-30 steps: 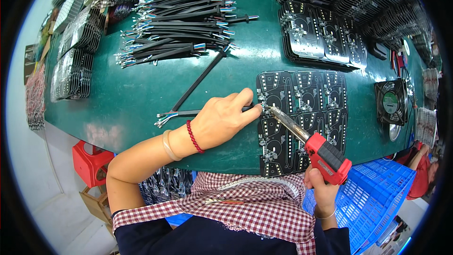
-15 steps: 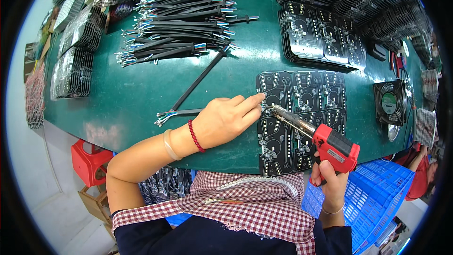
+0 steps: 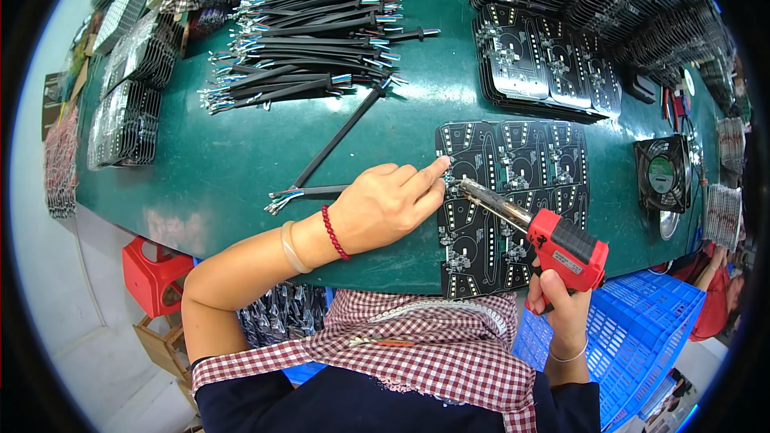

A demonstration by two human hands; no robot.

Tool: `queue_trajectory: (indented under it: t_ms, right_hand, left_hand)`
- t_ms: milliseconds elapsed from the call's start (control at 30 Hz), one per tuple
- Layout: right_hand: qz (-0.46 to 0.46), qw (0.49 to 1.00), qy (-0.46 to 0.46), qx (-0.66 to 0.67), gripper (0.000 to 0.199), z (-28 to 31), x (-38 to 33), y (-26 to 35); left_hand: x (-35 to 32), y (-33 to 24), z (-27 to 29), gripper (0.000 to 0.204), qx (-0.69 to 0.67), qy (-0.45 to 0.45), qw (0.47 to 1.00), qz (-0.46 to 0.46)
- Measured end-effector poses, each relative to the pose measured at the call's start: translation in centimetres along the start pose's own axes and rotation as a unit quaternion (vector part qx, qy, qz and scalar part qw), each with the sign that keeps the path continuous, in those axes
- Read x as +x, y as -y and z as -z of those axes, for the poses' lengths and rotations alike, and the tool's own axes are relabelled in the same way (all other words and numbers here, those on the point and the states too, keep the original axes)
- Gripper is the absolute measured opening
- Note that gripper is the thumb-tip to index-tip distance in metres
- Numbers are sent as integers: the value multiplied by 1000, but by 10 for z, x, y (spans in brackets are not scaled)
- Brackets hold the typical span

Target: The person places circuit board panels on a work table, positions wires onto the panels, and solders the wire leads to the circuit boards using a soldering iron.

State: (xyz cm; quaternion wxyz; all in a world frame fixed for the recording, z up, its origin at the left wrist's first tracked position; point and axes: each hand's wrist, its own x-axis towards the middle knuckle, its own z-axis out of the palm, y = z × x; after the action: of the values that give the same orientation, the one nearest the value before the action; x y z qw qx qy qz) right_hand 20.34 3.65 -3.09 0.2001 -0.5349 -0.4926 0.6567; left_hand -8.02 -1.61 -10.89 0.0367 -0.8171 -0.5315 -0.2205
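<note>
From afar, my right hand clasps a soldering gun; my left hand (palm down) pinches a cable.

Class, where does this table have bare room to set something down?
Free: green table between left board stacks and loose cables; also between circuit panel and fan. Crowded: far side, with cable pile and right board stacks.

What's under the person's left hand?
A black cable runs under the left hand, above the green table. Its left part shows. The stretch beneath the hand is covered, so I can't see it.
</note>
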Motion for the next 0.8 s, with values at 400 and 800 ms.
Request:
queue_trajectory:
  t_ms: [400,800]
  right_hand:
    - [62,998,-14,-19,33,1,-1,5]
    - [119,990,-36,68,34,20,-4,-3]
  left_hand:
    - [0,-1,-1,20,-3,-1,1000,2]
    - [16,20,23,28,55,-2,969,241]
